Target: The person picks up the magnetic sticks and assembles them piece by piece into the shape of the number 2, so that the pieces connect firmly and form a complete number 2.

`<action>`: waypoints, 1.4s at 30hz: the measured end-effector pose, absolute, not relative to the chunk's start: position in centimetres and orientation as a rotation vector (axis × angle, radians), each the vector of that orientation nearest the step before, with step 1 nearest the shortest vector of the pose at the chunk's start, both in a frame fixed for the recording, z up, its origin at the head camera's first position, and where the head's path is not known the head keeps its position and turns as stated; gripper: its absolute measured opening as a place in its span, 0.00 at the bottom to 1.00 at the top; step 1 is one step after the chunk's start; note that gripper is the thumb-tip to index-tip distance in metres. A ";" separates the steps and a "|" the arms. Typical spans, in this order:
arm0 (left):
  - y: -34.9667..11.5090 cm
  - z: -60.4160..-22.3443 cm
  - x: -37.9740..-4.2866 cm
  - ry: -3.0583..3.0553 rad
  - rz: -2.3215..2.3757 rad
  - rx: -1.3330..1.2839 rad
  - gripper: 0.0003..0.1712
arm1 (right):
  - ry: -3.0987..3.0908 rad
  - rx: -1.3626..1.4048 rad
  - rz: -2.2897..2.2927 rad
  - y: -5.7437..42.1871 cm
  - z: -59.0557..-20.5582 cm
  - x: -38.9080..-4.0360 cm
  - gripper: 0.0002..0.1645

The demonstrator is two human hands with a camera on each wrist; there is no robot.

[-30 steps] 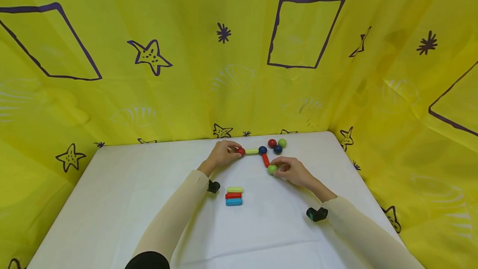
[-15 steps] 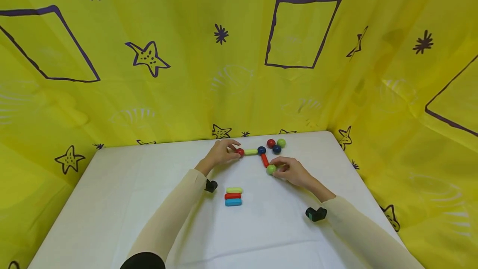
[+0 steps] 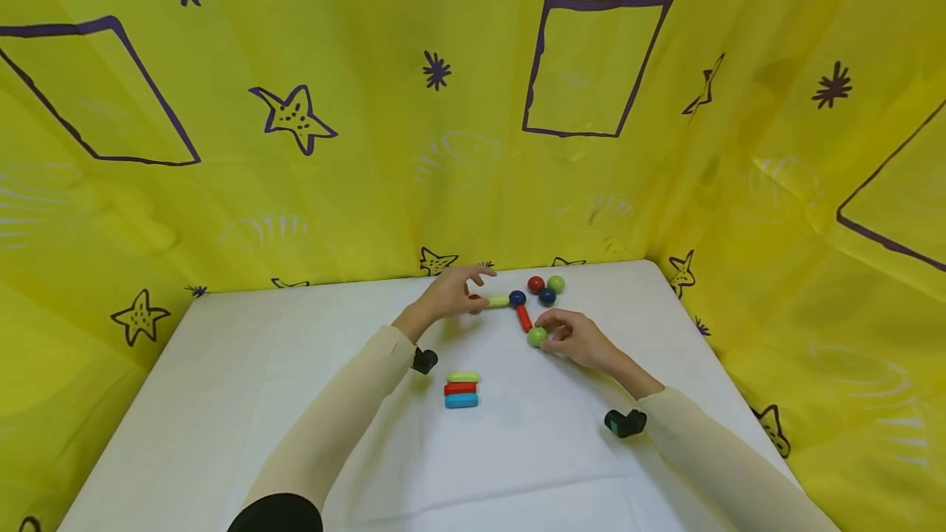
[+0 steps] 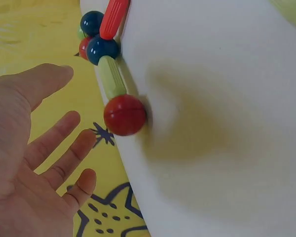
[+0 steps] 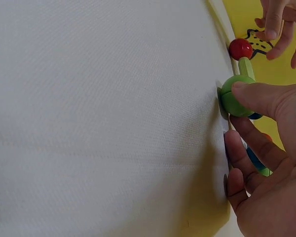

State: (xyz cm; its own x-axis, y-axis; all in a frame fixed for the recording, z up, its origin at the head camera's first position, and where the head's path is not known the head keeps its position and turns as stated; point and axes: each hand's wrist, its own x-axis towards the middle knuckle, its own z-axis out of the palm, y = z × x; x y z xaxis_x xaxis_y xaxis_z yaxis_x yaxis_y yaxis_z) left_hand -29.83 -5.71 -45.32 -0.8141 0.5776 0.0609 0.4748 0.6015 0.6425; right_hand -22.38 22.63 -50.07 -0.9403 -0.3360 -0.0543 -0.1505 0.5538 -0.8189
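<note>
On the white table lies a chain of toy pieces: a red ball (image 4: 124, 115), a light green rod (image 4: 111, 76), a dark blue ball (image 3: 517, 299), a red rod (image 3: 524, 318) and a green ball (image 3: 537, 337). My left hand (image 3: 449, 294) hovers over the red ball end with its fingers spread. In the left wrist view a gap shows between those fingers and the red ball. With thumb and fingers, my right hand (image 3: 584, 341) pinches the green ball at the chain's near end.
Loose red (image 3: 535, 285), green (image 3: 556, 284) and dark blue (image 3: 547, 296) balls cluster behind the chain. Nearer me, yellow-green (image 3: 463, 377), red (image 3: 461, 388) and blue (image 3: 461, 401) rods lie side by side. A yellow patterned curtain (image 3: 369, 187) borders the table (image 3: 222, 401).
My left hand has let go of the red ball, spread its fingers and shifted slightly right above it. The right hand keeps its hold on the green ball.
</note>
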 end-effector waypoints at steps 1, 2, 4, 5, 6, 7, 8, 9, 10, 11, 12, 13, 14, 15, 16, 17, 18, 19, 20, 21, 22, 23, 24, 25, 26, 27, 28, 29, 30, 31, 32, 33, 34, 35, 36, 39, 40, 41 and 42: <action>-5.4 -45.3 -29.8 2.665 0.992 0.909 0.30 | 2.585 -0.407 -1.331 22.7 -50.1 -22.4 0.19; -5.2 -45.3 -29.8 2.661 0.979 0.932 0.30 | 2.585 -0.406 -1.330 22.7 -50.1 -22.4 0.19; -4.6 -45.5 -29.8 2.650 0.954 0.973 0.30 | 2.587 -0.419 -1.326 22.8 -50.1 -22.4 0.19; -4.3 -45.5 -29.8 2.644 0.940 0.982 0.30 | 2.587 -0.421 -1.328 22.8 -50.2 -22.4 0.19; -4.0 -45.6 -29.8 2.639 0.923 0.991 0.30 | 2.590 -0.430 -1.326 22.9 -50.2 -22.4 0.19; -3.7 -45.7 -29.8 2.638 0.907 0.997 0.30 | 2.592 -0.432 -1.325 22.9 -50.2 -22.4 0.19; -3.5 -45.7 -29.8 2.634 0.893 1.000 0.30 | 2.592 -0.438 -1.325 22.9 -50.3 -22.4 0.19; -3.2 -45.8 -29.8 2.630 0.878 1.000 0.30 | 2.591 -0.434 -1.328 22.9 -50.3 -22.4 0.19; -2.9 -45.8 -29.7 2.626 0.867 0.999 0.29 | 2.591 -0.432 -1.329 22.9 -50.3 -22.4 0.19; -2.6 -45.9 -29.7 2.622 0.854 0.993 0.29 | 2.589 -0.430 -1.333 23.0 -50.3 -22.4 0.19; -2.3 -46.0 -29.7 2.617 0.845 0.990 0.29 | 2.591 -0.433 -1.336 23.0 -50.3 -22.4 0.19; -2.0 -46.0 -29.6 2.609 0.837 0.973 0.29 | 2.589 -0.432 -1.340 23.0 -50.3 -22.3 0.19; -1.7 -46.1 -29.6 2.601 0.830 0.961 0.30 | 2.590 -0.438 -1.342 23.0 -50.3 -22.3 0.19; -1.5 -46.3 -29.5 2.595 0.821 0.953 0.30 | 2.591 -0.441 -1.346 23.0 -50.3 -22.3 0.19; -1.2 -46.4 -29.5 2.587 0.813 0.949 0.30 | 2.594 -0.444 -1.346 23.0 -50.3 -22.2 0.19; -1.0 -46.5 -29.5 2.582 0.805 0.947 0.31 | 2.596 -0.448 -1.347 23.1 -50.4 -22.3 0.19; -0.7 -46.7 -29.5 2.578 0.797 0.948 0.31 | 2.599 -0.454 -1.344 23.1 -50.4 -22.3 0.18; -0.5 -46.8 -29.5 2.574 0.791 0.951 0.31 | 2.600 -0.456 -1.342 23.1 -50.4 -22.2 0.19; -0.3 -47.0 -29.4 2.573 0.785 0.962 0.31 | 2.601 -0.458 -1.342 23.1 -50.5 -22.2 0.19; -0.1 -47.1 -29.4 2.573 0.781 0.966 0.30 | 2.602 -0.459 -1.345 23.1 -50.5 -22.2 0.19; 0.0 -47.1 -29.3 2.575 0.775 0.964 0.30 | 2.604 -0.460 -1.344 23.1 -50.5 -22.2 0.19; 0.2 -47.2 -29.3 2.577 0.771 0.955 0.30 | 2.606 -0.463 -1.344 23.1 -50.5 -22.2 0.19; 0.3 -47.3 -29.2 2.576 0.771 0.945 0.30 | 2.607 -0.461 -1.345 23.0 -50.4 -22.1 0.19; 0.4 -47.4 -29.2 2.573 0.773 0.930 0.29 | 2.607 -0.461 -1.347 23.0 -50.4 -22.1 0.19; 0.5 -47.5 -29.1 2.569 0.775 0.915 0.29 | 2.608 -0.462 -1.348 23.0 -50.4 -22.1 0.19; 0.5 -47.6 -29.0 2.564 0.778 0.900 0.29 | 2.609 -0.462 -1.347 23.0 -50.4 -22.0 0.18; 0.6 -47.6 -29.0 2.559 0.780 0.888 0.28 | 2.612 -0.462 -1.343 23.0 -50.4 -22.0 0.18; 0.7 -47.7 -28.9 2.554 0.782 0.883 0.28 | 2.612 -0.460 -1.342 23.0 -50.4 -22.0 0.18; 0.8 -47.8 -28.9 2.550 0.782 0.882 0.27 | 2.612 -0.457 -1.341 22.9 -50.4 -22.0 0.18; 0.9 -48.0 -28.9 2.553 0.774 0.884 0.27 | 2.610 -0.454 -1.343 22.9 -50.4 -22.0 0.18; 1.0 -48.1 -28.9 2.559 0.765 0.890 0.26 | 2.610 -0.449 -1.344 22.9 -50.4 -22.0 0.18; 1.0 -48.2 -28.8 2.566 0.755 0.898 0.25 | 2.609 -0.447 -1.345 22.9 -50.4 -22.0 0.18; 1.1 -48.3 -28.8 2.573 0.748 0.907 0.25 | 2.610 -0.446 -1.346 22.9 -50.4 -22.0 0.18; 1.2 -48.4 -28.8 2.583 0.742 0.917 0.24 | 2.610 -0.445 -1.347 22.8 -50.4 -22.0 0.18; 1.2 -48.5 -28.8 2.591 0.735 0.927 0.23 | 2.612 -0.457 -1.348 22.8 -50.5 -22.0 0.18; 1.3 -48.7 -28.7 2.606 0.730 0.952 0.21 | 2.617 -0.461 -1.351 22.8 -50.5 -22.0 0.18; 1.4 -48.7 -28.6 2.612 0.727 0.959 0.20 | 2.619 -0.460 -1.351 22.8 -50.5 -22.0 0.18; 1.4 -48.7 -28.6 2.615 0.726 0.965 0.19 | 2.620 -0.459 -1.351 22.8 -50.4 -22.0 0.18; 1.4 -48.7 -28.5 2.617 0.726 0.972 0.18 | 2.621 -0.458 -1.351 22.8 -50.4 -22.0 0.18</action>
